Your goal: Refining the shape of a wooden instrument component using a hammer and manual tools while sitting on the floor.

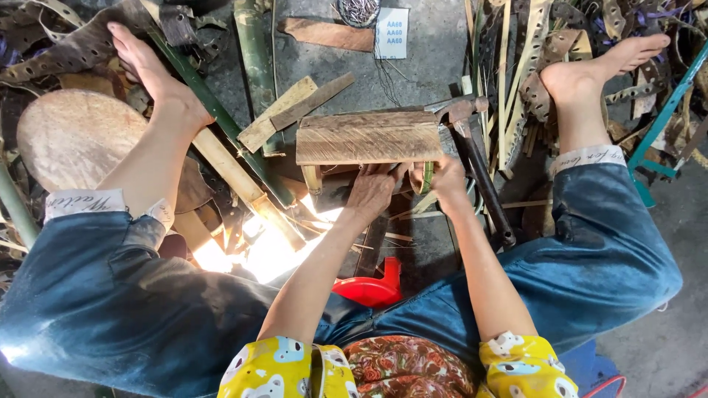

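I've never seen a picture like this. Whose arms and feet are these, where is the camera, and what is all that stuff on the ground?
There is no machine here. The single picture comes from a camera worn on a person's head, looking straight down, so you see their own arms, knees in blue trousers and bare feet.

The person sits low over a concrete floor. In front of them stands a small wooden block used as a work surface. The left hand and right hand meet just below it, and the right hand pinches a thin green bamboo strip.

Around them lie a hammer, split bamboo poles, loose slats, a round wooden disc and a small red plastic stool.
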